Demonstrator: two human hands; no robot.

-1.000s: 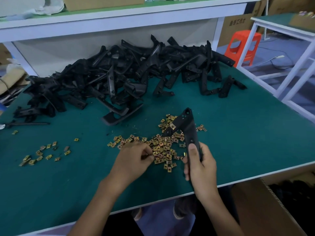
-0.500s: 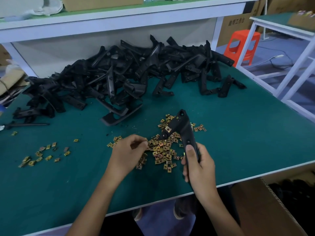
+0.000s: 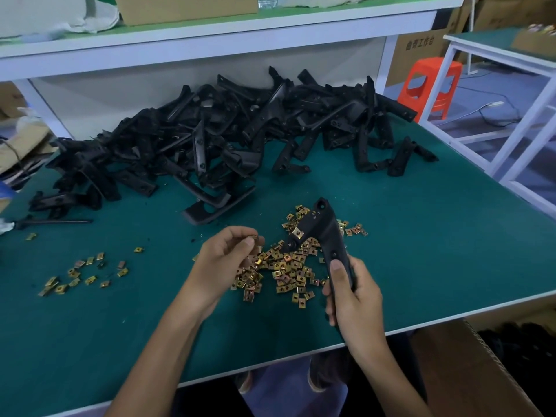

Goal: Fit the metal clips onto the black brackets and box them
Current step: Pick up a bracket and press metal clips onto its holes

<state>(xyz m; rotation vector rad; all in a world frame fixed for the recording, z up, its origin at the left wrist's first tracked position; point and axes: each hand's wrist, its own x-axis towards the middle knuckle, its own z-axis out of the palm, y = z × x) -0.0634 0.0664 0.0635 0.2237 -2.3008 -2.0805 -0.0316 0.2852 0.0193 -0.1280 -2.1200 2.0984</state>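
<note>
- Head view: the black bracket (image 3: 323, 236) being worked on is held tilted above the bench (image 3: 436, 236), near its front edge and right of middle. It is gripped low on its long arm, so the bent upper end and the short arm are free for fitting.
- A fitted clip (image 3: 298, 233) sits near the tip of the short arm. The holed upper end looks bare, so I judge the next clip belongs there.
- The right hand (image 3: 352, 299) wraps its fingers round the long arm with the thumb flat along its face, probably to brace it against a push.
- The left hand (image 3: 222, 260), just left of the bracket, pinches one loose clip (image 3: 255, 238) between thumb and fingertips and holds it above the pile, apparently lining it up.
- The clip pile (image 3: 285, 266) lies under and between the hands, within easy reach. A thinner scatter of clips (image 3: 81, 272) lies toward the left front.
- The heap of brackets (image 3: 225, 136) lies along the far edge, away from the working patch.
- A cardboard box (image 3: 469, 371) stands open below the front right corner, likely for finished pieces.
</note>
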